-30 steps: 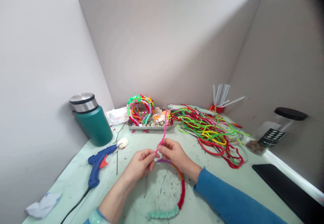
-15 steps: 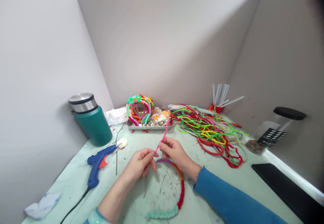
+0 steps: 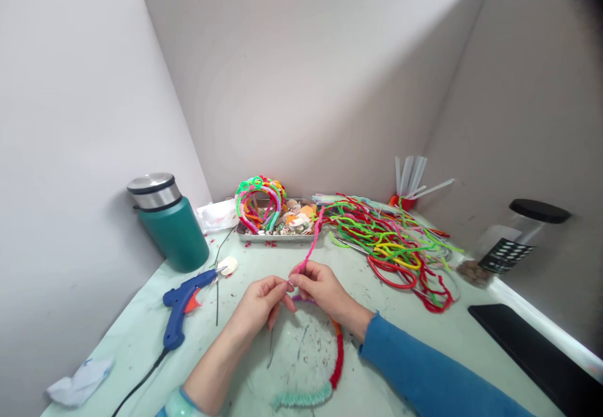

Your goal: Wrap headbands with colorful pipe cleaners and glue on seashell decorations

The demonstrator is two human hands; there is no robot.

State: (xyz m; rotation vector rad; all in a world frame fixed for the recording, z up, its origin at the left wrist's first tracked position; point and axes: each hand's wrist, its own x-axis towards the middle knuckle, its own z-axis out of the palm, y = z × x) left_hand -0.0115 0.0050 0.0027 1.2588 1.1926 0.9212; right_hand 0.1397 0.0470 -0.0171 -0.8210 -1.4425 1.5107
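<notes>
Between my hands is a bright pink pipe cleaner (image 3: 313,243), its long free end rising up and away. My right hand (image 3: 321,286) pinches it near its lower end. My left hand (image 3: 264,301) has thumb and forefinger pressed together, fingertips close to the right ones, at the same spot. Below them curves a headband (image 3: 338,357) wrapped in purple, orange, red and mint green pipe cleaner. One bare grey end (image 3: 270,349) of it shows under my left hand; the part beneath my fingers is hidden.
A blue glue gun (image 3: 176,316) lies left, near a green bottle (image 3: 174,232). Finished headbands (image 3: 260,184) stand in a metal tray (image 3: 282,238). Right of it are tangled pipe cleaners (image 3: 391,241) with red-handled scissors (image 3: 393,284), a jar (image 3: 506,247) and a black slab (image 3: 527,348).
My right hand has shifted slightly toward my left, closing the gap between the fingertips. The pink pipe cleaner's free end has swung to the right.
</notes>
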